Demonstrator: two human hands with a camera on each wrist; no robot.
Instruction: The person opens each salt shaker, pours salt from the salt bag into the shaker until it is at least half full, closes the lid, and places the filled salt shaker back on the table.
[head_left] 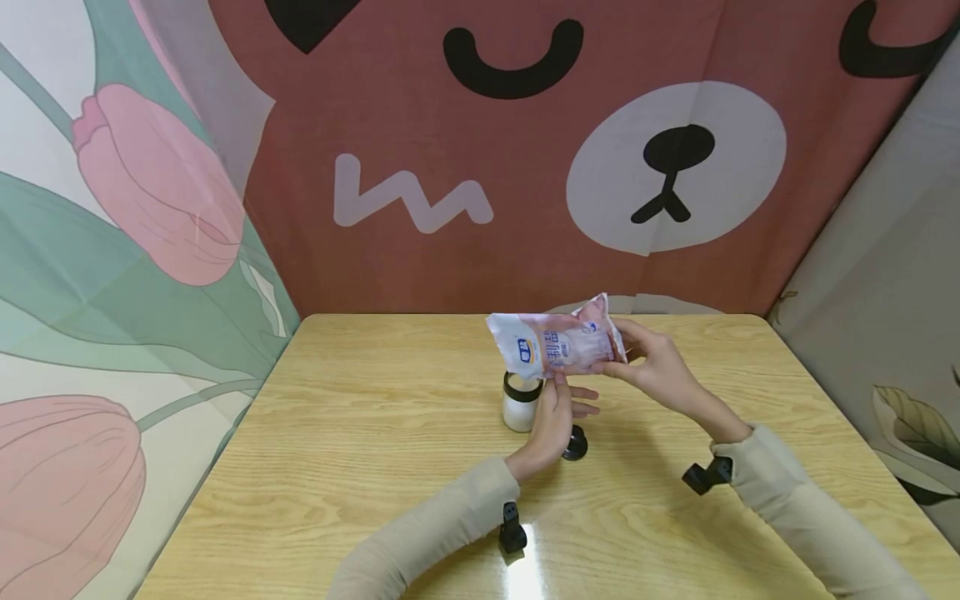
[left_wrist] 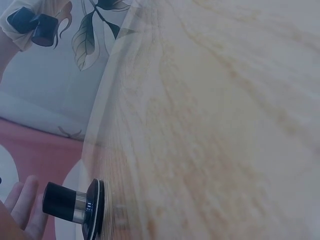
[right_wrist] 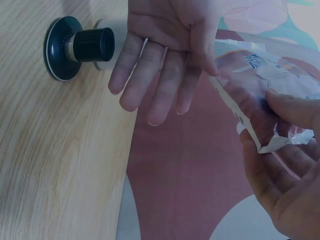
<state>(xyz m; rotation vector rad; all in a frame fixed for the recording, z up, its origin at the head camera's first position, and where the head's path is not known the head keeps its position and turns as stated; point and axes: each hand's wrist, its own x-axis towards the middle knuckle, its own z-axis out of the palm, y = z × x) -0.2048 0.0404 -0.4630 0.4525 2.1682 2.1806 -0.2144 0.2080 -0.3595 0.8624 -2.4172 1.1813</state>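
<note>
A pink and white plastic bag of salt (head_left: 573, 346) is held tilted in the air, its left end over a jar (head_left: 520, 414) with a black rim and white contents. My right hand (head_left: 663, 371) grips the bag's right end, thumb on the near face and fingers behind. Under the bag, beside the jar, is my left hand (head_left: 551, 425); its fingers (right_wrist: 165, 90) are stretched out and its thumb touches the bag's lower edge. A black lid with a knob (head_left: 576, 444) lies on the table next to the left hand, knob up in the left wrist view.
The wooden table (head_left: 360, 442) ends at a back edge against a hanging cloth (head_left: 420, 275) with a bear print. Patterned cloths (head_left: 172, 333) also hang at both sides. Small black cameras (head_left: 513, 533) are strapped to both wrists.
</note>
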